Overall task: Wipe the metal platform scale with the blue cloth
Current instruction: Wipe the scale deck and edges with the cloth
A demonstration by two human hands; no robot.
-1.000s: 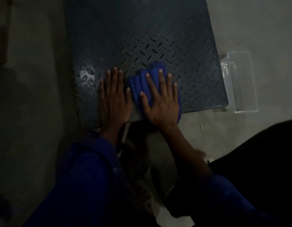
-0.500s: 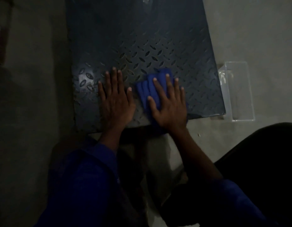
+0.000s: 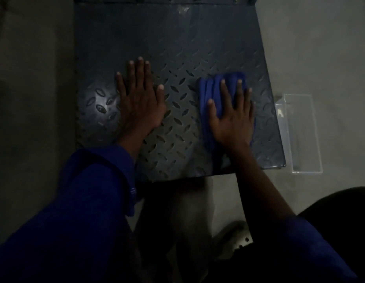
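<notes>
The metal platform scale (image 3: 177, 43) is a dark plate with a raised diamond tread, lying on the floor in front of me. My left hand (image 3: 139, 99) lies flat on its left half, fingers straight and spread, palm down. The folded blue cloth (image 3: 210, 92) sits on the right half of the plate. My right hand (image 3: 232, 117) presses flat on top of it with straight fingers, covering most of the cloth. The room is dim.
A clear plastic box (image 3: 300, 131) lies on the grey concrete floor (image 3: 320, 48) just off the scale's right edge. My blue sleeves fill the lower frame, and a dark shape (image 3: 345, 211) sits at the lower right.
My right hand has slid the blue cloth to the right, away from my left hand and toward the scale's right edge. The left hand has stayed planted on the plate.
</notes>
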